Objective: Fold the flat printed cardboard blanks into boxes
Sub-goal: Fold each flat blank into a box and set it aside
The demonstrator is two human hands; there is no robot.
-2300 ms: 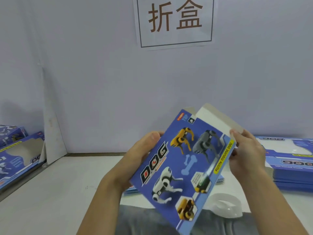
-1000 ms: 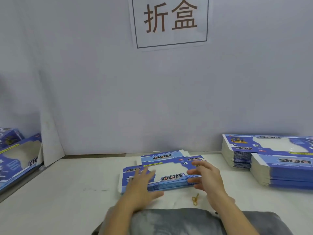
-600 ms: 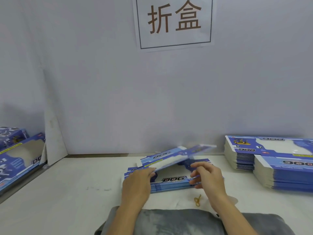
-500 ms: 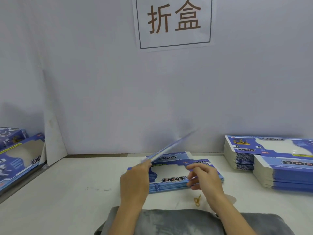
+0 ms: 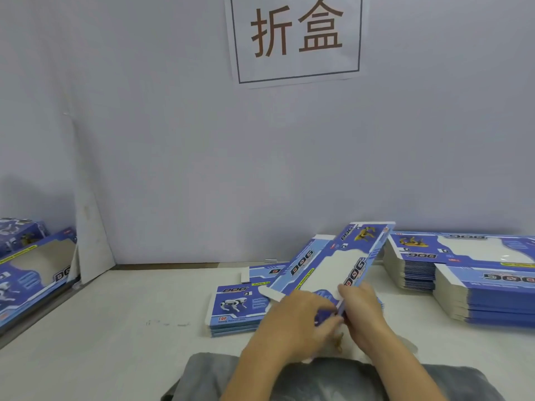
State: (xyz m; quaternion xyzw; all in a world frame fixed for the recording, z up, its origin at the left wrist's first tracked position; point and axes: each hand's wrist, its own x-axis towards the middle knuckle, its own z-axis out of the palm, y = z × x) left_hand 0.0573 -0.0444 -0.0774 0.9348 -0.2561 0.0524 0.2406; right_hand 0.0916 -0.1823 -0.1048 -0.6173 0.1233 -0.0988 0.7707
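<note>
Held blank: one flat printed blank (image 5: 333, 263) is lifted off the desk, slanting up and away from the fingers toward the wall, its near end between both hands
Left hand: the left hand (image 5: 292, 322) has its fingers curled onto the blank's near end from the left, apparently pinching it; the exact contact is blurred
Right hand: the right hand (image 5: 360, 311) grips the blank's right edge, thumb on top, fingers wrapped under
Stack below: a low stack of blanks (image 5: 234, 311) lies on the desk (image 5: 115, 328) just beyond and left of the fingers
Supply: two taller piles (image 5: 463, 273) sit well to the right of the fingers
Finished boxes: folded boxes (image 5: 31, 264) stand far left
Handling: judged light, thin and springy, stiff only along its creases; the glossy print looks slippery and the window cut-out is a weak spot, so hold by the edges near a crease rather than across the window
Readable print: "DOG" on the blanks, "TOP" on the stack's near corner, yellow strips too small to read
Wall sign: the sign (image 5: 295, 39) reads "折盒"
Lap: grey cloth (image 5: 217, 377) lies nearer than the fingers
</note>
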